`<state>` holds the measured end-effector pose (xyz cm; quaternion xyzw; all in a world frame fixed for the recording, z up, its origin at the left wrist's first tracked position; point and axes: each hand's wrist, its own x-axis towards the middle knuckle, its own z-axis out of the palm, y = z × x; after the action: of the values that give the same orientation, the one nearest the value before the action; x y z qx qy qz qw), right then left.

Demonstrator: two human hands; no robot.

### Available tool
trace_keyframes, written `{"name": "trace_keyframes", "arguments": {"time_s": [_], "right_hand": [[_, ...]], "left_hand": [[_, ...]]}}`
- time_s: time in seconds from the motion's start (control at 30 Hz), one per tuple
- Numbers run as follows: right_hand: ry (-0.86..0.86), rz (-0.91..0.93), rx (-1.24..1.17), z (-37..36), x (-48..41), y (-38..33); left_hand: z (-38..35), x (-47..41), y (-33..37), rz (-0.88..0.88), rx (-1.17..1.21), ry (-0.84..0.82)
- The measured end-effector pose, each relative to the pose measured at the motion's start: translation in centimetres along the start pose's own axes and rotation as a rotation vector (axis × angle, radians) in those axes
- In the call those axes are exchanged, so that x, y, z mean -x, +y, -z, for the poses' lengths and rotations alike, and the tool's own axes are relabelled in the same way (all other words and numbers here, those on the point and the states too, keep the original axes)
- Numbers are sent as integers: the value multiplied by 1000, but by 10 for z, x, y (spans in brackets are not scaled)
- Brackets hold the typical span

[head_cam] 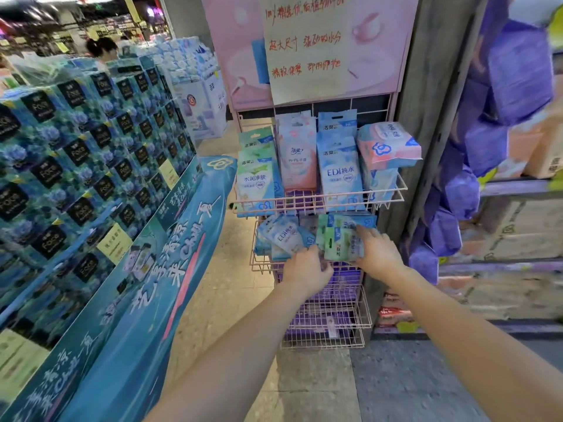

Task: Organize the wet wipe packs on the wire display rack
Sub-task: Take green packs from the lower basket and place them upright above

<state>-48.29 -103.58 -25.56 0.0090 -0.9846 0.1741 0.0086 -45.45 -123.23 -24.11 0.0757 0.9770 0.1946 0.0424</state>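
Observation:
A pink wire display rack (320, 200) stands ahead with several shelves. Its top shelf holds upright wet wipe packs: green (255, 181), pink (297, 155), blue (338, 169), and a bulky pink-and-blue pack (388, 146) lying on top at the right. On the second shelf, blue packs (281, 236) lie tilted at the left. My right hand (377, 249) grips a bundle of green packs (341, 243) over that shelf. My left hand (306, 269) is at the bundle's lower left edge, fingers curled on the packs.
A tall stack of blue boxed goods (76, 147) on a teal display base (158, 269) fills the left. Purple packages (518, 71) hang on the right beside cardboard boxes (518, 223). A handwritten sign (307, 47) hangs above the rack. A person (102, 50) stands far back.

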Motion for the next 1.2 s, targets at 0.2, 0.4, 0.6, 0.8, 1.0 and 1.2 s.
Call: {"name": "trace_keyframes", "arguments": {"time_s": [0.2, 0.4, 0.6, 0.8, 1.0, 1.2], "right_hand": [[208, 15, 103, -1, -13, 5], [143, -85, -452, 8, -14, 21], [183, -98, -811, 17, -12, -1], [-26, -48, -825, 6, -16, -4], [29, -27, -111, -13, -34, 7], [184, -97, 48, -4, -41, -2]], "left_hand": [[-16, -3, 12, 86, 228, -98], [-25, -9, 19, 128, 568, 20], [-17, -19, 27, 204, 844, 142], [-9, -21, -4, 310, 1072, 179], [4, -3, -26, 332, 1164, 145], [8, 5, -37, 397, 1129, 186]]}}
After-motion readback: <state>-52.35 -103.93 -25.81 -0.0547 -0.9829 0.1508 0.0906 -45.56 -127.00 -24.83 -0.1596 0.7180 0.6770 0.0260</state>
